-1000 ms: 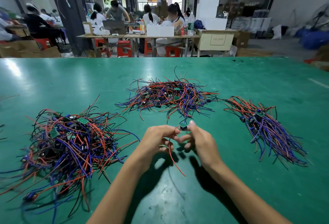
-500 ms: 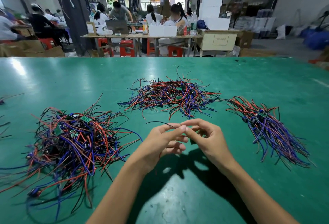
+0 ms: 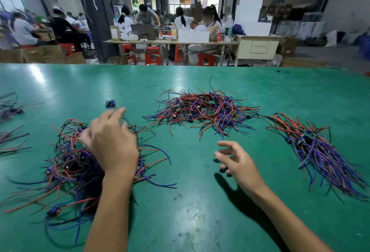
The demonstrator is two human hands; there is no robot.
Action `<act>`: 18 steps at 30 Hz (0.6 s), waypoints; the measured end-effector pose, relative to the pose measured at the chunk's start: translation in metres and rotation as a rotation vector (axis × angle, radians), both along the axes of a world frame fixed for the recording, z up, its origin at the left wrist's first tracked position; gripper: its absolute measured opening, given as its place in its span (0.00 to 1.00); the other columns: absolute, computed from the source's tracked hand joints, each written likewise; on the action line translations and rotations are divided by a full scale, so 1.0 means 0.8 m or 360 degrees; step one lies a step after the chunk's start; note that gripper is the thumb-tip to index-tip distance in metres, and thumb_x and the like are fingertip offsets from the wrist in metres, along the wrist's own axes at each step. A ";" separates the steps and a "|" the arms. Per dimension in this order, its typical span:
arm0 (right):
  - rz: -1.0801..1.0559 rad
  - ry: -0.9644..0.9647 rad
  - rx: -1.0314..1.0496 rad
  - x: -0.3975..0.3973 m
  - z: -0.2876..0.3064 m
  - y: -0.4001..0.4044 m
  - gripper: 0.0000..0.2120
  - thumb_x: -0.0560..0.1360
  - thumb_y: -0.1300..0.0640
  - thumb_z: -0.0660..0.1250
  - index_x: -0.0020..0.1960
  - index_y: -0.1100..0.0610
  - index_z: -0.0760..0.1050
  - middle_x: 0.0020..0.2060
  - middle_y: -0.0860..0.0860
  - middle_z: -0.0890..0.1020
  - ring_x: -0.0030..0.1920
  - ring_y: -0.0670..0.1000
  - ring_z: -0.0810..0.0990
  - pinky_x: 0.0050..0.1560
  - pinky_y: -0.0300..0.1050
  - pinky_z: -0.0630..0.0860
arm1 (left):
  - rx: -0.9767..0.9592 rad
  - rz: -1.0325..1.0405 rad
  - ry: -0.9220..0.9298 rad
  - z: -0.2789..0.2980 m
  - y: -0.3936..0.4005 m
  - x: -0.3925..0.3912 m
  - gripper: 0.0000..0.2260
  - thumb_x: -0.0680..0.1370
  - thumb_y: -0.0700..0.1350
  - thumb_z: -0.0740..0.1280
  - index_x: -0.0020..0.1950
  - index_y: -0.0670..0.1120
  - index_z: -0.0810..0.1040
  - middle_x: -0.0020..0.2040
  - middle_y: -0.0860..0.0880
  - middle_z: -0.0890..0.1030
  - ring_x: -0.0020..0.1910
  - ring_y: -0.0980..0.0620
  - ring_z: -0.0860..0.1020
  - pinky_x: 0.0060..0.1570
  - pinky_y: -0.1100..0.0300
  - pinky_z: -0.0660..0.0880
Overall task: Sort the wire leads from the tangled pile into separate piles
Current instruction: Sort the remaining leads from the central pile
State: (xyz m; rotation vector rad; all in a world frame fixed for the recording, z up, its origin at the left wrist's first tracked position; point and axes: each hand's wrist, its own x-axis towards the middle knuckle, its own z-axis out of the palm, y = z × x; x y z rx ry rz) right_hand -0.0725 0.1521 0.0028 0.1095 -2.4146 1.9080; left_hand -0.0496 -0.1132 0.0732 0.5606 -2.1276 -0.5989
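The tangled pile (image 3: 84, 163) lies at 9 o'clock on the worktop (image 3: 200, 211) beneath the blurred left hand (image 3: 112, 143), whose fingers' state is indeterminate; right hand (image 3: 238, 163) fingers are spread; hasty pulling risks dragging neighbouring leads.

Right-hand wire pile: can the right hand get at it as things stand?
Probably yes. The right hand hovers open and empty over bare green table, and nothing lies between it and the right-hand wire pile.

The green table (image 3: 200, 201) has a smooth, slightly glossy top with scuffed dull patches; the wire leads (image 3: 204, 109) wear shiny plastic insulation in red, blue and black
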 end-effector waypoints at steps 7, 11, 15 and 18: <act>-0.0316 0.0147 0.0460 -0.025 -0.017 -0.006 0.09 0.74 0.54 0.71 0.53 0.46 0.77 0.36 0.43 0.83 0.36 0.46 0.80 0.44 0.42 0.75 | 0.0028 0.0240 -0.0654 -0.007 0.001 0.000 0.08 0.71 0.36 0.66 0.48 0.41 0.82 0.69 0.34 0.66 0.71 0.39 0.56 0.71 0.39 0.54; -0.0584 0.0028 0.0897 -0.074 -0.008 -0.003 0.24 0.74 0.40 0.69 0.64 0.52 0.73 0.45 0.52 0.85 0.50 0.57 0.83 0.53 0.49 0.76 | -0.0052 0.0214 -0.0585 -0.009 0.024 -0.005 0.11 0.72 0.36 0.64 0.52 0.39 0.81 0.73 0.32 0.59 0.76 0.37 0.52 0.73 0.37 0.50; -0.0616 -0.0037 0.1109 -0.107 -0.001 -0.004 0.16 0.77 0.43 0.68 0.56 0.54 0.79 0.46 0.58 0.84 0.49 0.59 0.83 0.51 0.49 0.77 | -0.0089 0.0144 -0.0537 -0.013 0.042 -0.008 0.17 0.75 0.39 0.64 0.64 0.41 0.76 0.77 0.31 0.52 0.79 0.37 0.46 0.73 0.37 0.49; -0.0718 0.0115 0.0954 -0.101 -0.005 -0.002 0.10 0.78 0.47 0.68 0.50 0.52 0.82 0.44 0.59 0.85 0.48 0.61 0.82 0.47 0.48 0.75 | -0.0132 0.0013 -0.0380 -0.015 0.060 -0.010 0.17 0.75 0.42 0.67 0.65 0.48 0.77 0.75 0.36 0.58 0.77 0.39 0.50 0.70 0.39 0.52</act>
